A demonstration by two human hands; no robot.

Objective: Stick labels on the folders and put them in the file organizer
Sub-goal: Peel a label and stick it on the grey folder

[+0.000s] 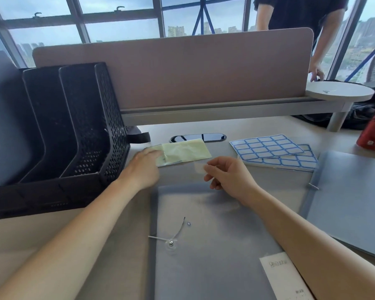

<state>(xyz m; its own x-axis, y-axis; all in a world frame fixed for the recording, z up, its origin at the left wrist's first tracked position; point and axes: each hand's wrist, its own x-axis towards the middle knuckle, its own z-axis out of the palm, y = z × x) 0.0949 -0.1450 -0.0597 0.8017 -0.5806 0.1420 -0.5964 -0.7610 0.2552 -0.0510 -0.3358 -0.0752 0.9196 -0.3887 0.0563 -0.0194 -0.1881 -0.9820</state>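
A grey folder (214, 241) with a string clasp lies flat on the desk in front of me. My right hand (227, 173) pinches a small pale label (199, 168) just above the folder's far edge. My left hand (145, 163) rests on a used yellowish label backing sheet (186, 150) beyond the folder. Sheets of blue-bordered labels (268, 146) lie stacked to the right of it. A black mesh file organizer (91, 126) stands at the left, with a grey folder (2, 126) in its left slot. Another grey folder (351, 195) lies at the right.
A pink desk divider (182, 68) runs along the back, with a person standing behind it at the right. A red can (374, 131) stands at the right edge. A white round stand (340, 92) sits near the divider's end. A black cable port (212, 137) is set in the desk.
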